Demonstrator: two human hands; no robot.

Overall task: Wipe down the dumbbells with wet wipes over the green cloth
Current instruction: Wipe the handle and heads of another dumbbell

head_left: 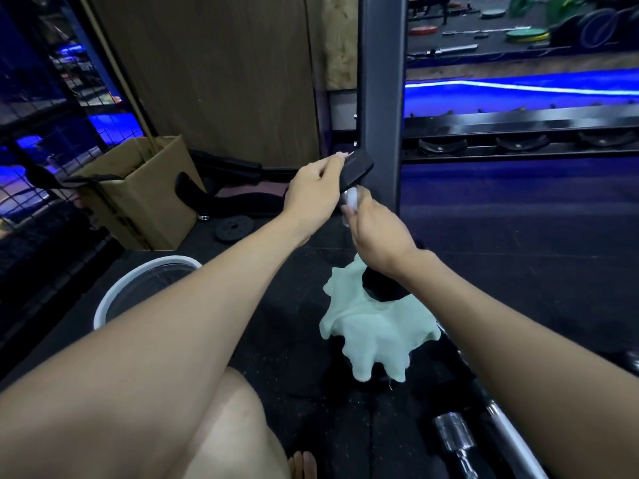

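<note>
A black dumbbell stands on end over the pale green cloth (375,331), which lies crumpled on the dark floor. Its upper head (358,169) is gripped by my left hand (314,190). Its lower head (382,288) rests on the cloth. My right hand (378,233) is wrapped round the handle just below the upper head, holding a white wet wipe (352,198) against it. The handle itself is hidden by my right hand.
A white-rimmed bin (114,299) sits at the left by my left forearm. Behind it stand a cardboard box (145,191) and a small weight plate (234,228). A grey rack post (380,98) rises just behind the dumbbell. A chrome bar (456,440) lies at the lower right.
</note>
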